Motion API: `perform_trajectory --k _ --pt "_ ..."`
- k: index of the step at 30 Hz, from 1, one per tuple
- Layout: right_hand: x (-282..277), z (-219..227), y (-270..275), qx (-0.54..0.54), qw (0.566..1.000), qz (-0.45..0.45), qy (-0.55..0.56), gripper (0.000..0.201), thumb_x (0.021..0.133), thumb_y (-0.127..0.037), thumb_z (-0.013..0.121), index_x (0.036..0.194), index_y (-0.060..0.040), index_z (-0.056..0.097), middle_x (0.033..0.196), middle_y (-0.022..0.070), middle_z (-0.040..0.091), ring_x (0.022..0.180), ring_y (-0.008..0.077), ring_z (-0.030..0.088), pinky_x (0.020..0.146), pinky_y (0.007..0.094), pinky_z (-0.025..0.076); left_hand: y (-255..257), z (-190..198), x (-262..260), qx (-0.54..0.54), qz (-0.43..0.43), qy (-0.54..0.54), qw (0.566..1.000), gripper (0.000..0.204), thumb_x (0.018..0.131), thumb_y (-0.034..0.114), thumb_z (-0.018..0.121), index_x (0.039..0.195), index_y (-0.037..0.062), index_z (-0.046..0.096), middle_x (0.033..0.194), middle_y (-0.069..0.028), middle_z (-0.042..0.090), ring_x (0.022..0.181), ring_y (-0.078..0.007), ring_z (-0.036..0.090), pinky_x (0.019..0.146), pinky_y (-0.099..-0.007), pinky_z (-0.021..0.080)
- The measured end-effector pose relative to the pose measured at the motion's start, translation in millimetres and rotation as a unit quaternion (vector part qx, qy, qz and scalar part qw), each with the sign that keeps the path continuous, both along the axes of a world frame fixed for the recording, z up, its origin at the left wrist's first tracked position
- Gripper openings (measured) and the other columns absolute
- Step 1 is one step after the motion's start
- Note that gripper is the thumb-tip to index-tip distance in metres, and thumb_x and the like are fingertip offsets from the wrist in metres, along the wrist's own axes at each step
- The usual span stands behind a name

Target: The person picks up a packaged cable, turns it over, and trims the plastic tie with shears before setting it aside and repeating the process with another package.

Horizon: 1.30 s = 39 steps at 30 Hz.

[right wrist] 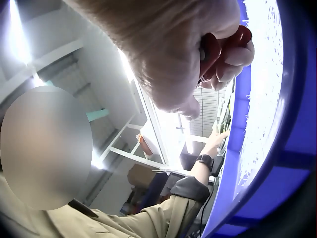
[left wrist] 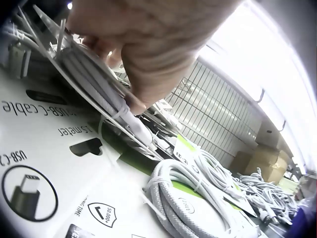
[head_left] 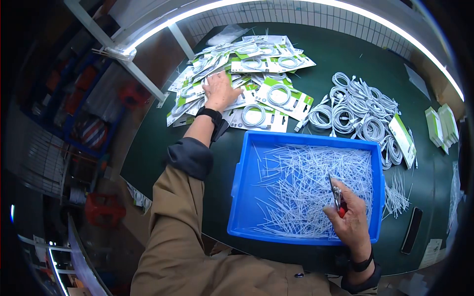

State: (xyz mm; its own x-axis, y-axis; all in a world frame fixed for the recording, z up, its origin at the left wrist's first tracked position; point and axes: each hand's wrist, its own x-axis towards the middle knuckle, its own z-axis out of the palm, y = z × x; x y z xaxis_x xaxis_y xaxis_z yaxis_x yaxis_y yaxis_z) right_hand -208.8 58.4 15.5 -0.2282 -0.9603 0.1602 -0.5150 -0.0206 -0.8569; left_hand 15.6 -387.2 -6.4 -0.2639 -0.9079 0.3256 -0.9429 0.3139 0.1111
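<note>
My left hand (head_left: 219, 91) reaches out to a heap of packaged white cables (head_left: 256, 74) on green-and-white cards at the far left of the green table (head_left: 148, 148). In the left wrist view the thumb and fingers of the left hand (left wrist: 148, 49) pinch one packaged cable (left wrist: 94, 79), which is tilted up off the heap. My right hand (head_left: 348, 217) grips small red-handled cutters (head_left: 337, 197) over the near right corner of a blue tray (head_left: 306, 139). The tray holds several cut white ties (head_left: 306, 187). The red handles (right wrist: 223, 47) show between the curled fingers in the right wrist view.
Loose coiled white cables (head_left: 358, 111) lie in a bunch right of the packaged ones. Several cut ties (head_left: 397, 195) are scattered beside the tray. A dark phone-like slab (head_left: 412, 229) lies at the near right edge. Green-and-white cards (head_left: 439, 126) are stacked at far right.
</note>
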Motion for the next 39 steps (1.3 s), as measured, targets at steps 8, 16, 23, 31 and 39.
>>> perform_trajectory --k 8,16,23,31,39 --pt "-1 9 2 0.068 0.994 0.039 0.077 0.075 0.088 -0.018 0.079 0.149 0.0084 0.046 0.112 0.0243 0.065 0.102 0.0415 0.064 0.094 0.0479 0.049 17 8 27 -0.027 -0.025 0.030 0.999 0.054 0.083 0.025 0.073 0.127 -0.0035 0.059 0.113 -0.0287 0.070 0.119 -0.0438 0.058 0.101 -0.0587 0.044" --pt "11 14 3 0.044 0.999 0.014 -0.020 0.055 0.089 -0.012 0.077 0.136 0.0098 0.059 0.094 0.0163 0.067 0.081 0.0276 0.064 0.078 0.0363 0.052 103 66 71 -0.054 -0.106 0.288 0.950 0.033 0.104 0.028 0.063 0.123 0.0016 0.065 0.101 -0.0248 0.074 0.094 -0.0422 0.072 0.087 -0.0500 0.054" --pt "31 21 11 -0.033 0.997 0.064 0.012 0.070 0.081 -0.013 0.085 0.146 -0.0047 0.060 0.094 0.0117 0.066 0.077 0.0210 0.060 0.074 0.0338 0.052 265 74 70 0.317 -0.154 0.645 0.678 0.046 0.113 0.038 0.052 0.133 -0.0017 0.060 0.116 -0.0097 0.073 0.100 -0.0126 0.071 0.086 -0.0269 0.057" --pt "42 14 11 -0.073 0.988 0.045 0.127 0.073 0.073 -0.018 0.093 0.141 -0.0094 0.065 0.091 0.0116 0.065 0.080 0.0265 0.063 0.070 0.0393 0.052 332 42 47 0.442 -0.185 0.646 0.594 0.049 0.113 0.039 0.048 0.140 -0.0013 0.053 0.121 -0.0138 0.071 0.103 -0.0160 0.072 0.089 -0.0286 0.059" --pt "43 12 14 -0.074 0.976 0.029 0.202 0.073 0.073 -0.021 0.093 0.140 -0.0110 0.066 0.092 0.0096 0.063 0.081 0.0270 0.063 0.069 0.0403 0.053 344 33 35 0.470 -0.228 0.623 0.582 0.045 0.114 0.036 0.048 0.140 -0.0004 0.055 0.122 -0.0106 0.071 0.105 -0.0131 0.069 0.092 -0.0284 0.056"
